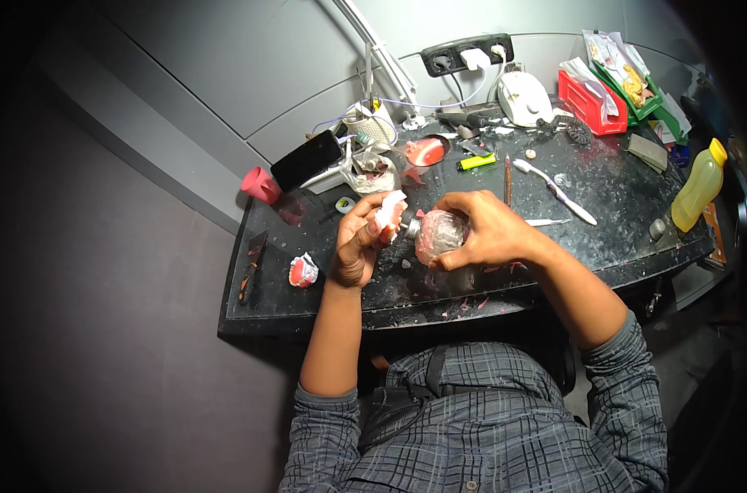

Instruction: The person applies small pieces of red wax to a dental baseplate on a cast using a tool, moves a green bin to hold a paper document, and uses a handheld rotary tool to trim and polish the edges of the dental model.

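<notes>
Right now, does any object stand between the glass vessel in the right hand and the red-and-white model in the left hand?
Nothing visible does. The glass vessel in the right hand points its metal neck towards the model in the left hand.

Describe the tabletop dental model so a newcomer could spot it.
Start at the left end of the black table, where a bladed tool lies. Right of it is the pink-and-white dental model, lying free, unlike the similar piece in the left hand.
</notes>
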A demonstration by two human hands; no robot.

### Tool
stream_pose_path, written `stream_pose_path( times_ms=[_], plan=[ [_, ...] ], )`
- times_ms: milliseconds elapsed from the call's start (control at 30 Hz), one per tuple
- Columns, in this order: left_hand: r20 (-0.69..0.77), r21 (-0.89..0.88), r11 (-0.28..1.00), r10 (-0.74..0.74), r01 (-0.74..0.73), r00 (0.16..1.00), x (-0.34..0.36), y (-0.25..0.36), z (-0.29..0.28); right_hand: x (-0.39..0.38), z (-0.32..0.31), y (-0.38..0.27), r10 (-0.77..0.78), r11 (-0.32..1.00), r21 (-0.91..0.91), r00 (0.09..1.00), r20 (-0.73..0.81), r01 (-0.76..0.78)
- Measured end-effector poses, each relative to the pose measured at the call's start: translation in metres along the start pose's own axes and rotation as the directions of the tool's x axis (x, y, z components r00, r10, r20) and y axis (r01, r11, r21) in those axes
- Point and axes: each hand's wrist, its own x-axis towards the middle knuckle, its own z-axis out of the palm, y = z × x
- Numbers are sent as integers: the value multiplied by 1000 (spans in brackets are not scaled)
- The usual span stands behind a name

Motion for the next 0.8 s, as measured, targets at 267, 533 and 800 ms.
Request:
stream_pose_path(
  times_ms=[267, 533, 800],
  plan=[
    [24, -18, 1000, 9, -9, 1000, 2, 1, 1, -2, -2, 3, 11, 999, 43, 999, -34, -10],
    [-213, -7, 998, 52, -55, 976, 5, -5, 1, -3, -4, 11, 57, 993, -106, 998, -23, -59],
    [-319, 94, 994, 75, -47, 945, 5, -5, -6, 4, 0, 26, 66, 975, -207, 995, -80, -82]
  ],
)
